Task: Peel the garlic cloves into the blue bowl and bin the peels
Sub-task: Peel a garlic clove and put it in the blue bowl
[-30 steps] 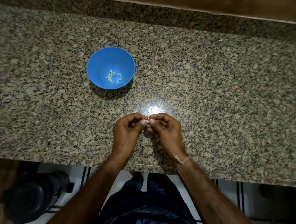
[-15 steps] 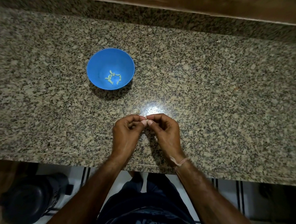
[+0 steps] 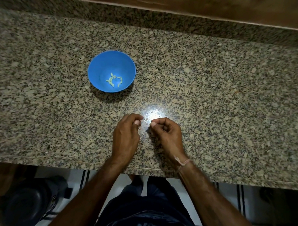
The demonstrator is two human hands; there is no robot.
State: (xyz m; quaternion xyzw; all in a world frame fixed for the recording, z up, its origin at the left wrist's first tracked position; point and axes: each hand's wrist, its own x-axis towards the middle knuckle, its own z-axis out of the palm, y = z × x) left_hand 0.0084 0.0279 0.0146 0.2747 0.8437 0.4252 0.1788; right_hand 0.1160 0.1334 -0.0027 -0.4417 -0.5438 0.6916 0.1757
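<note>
The surface [image 3: 213, 98] is speckled granite, brown and grey, with a bright glare patch just beyond the hands; a raised granite lip and a wooden band [image 3: 182, 5] run along its far side. Below the near edge show a pale tiled floor [image 3: 226, 196] with dark stripes, the person's dark clothing, and a dark round container [image 3: 25, 201] at the lower left.

Half a second ago the two sets of fingertips met at one point; now they are drawn apart, with a narrow gap of granite between them, where a thin scrap [image 3: 145, 120] shows, too small to name.

The left hand [image 3: 125, 134] has its fingers curled, its grip a pinch of thumb and forefinger on a small pale garlic piece [image 3: 139, 127]; clove or skin, I cannot tell. The right hand [image 3: 166, 133], a thread band [image 3: 183, 162] on its wrist, also curls thumb to forefinger; whether that grip holds anything I cannot tell.

The blue bowl [image 3: 102, 64] stands well apart from both hands, farther back and to the left; peeled cloves [image 3: 114, 80] lie in a loose cluster on its bottom.
</note>
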